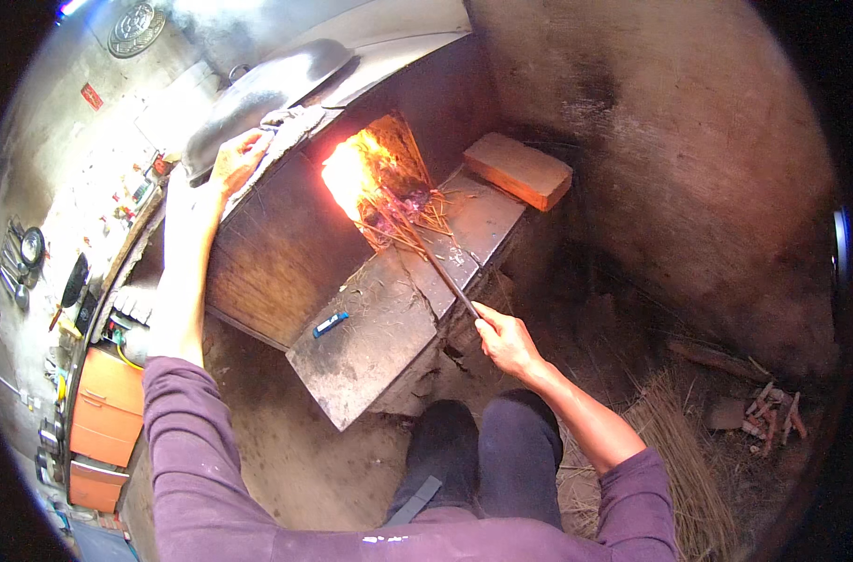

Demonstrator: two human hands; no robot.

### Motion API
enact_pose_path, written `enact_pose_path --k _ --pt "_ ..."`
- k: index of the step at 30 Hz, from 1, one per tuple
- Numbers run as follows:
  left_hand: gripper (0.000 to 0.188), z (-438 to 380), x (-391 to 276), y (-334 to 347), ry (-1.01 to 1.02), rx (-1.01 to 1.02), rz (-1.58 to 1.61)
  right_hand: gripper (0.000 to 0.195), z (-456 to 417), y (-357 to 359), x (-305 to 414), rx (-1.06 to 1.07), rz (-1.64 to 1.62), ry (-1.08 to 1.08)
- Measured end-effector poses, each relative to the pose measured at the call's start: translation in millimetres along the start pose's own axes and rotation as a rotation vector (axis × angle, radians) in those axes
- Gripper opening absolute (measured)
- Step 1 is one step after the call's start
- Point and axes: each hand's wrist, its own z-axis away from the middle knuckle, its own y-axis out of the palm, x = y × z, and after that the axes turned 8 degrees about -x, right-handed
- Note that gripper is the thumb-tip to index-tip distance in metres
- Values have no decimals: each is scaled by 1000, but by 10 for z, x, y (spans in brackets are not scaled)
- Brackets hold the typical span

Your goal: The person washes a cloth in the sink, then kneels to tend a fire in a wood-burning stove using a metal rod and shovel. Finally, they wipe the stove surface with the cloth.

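Observation:
My right hand (503, 338) is closed around the near end of a long thin poker (444, 275), whose far end reaches into the fire (361, 168) in the stove's firebox opening. Straw stalks (437, 214) stick out at the mouth of the opening. My left hand (242, 160) is raised at the stove top's edge, beside a metal wok lid (272, 88) and touching or close to a crumpled cloth (293, 126); whether it grips the cloth I cannot tell. A blue lighter (330, 324) lies on the stone ledge (370, 351) below the opening.
A brick (517, 168) rests on the ledge's far end, by the soot-marked wall (665, 140). On the floor at right are a straw bundle (679, 449) and a small pile of broken sticks (774, 418). Orange cabinets (106, 414) and hanging ladles (13, 270) stand at far left.

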Motion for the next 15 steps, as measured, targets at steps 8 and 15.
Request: enact_pose_path --k 8,15 --pt "27 76 -1045 246 84 -49 295 39 49 -23 -86 -86 36 -52" --pt "43 2802 -2365 1078 -1296 719 1047 29 71 119 -122 -72 -60 89"
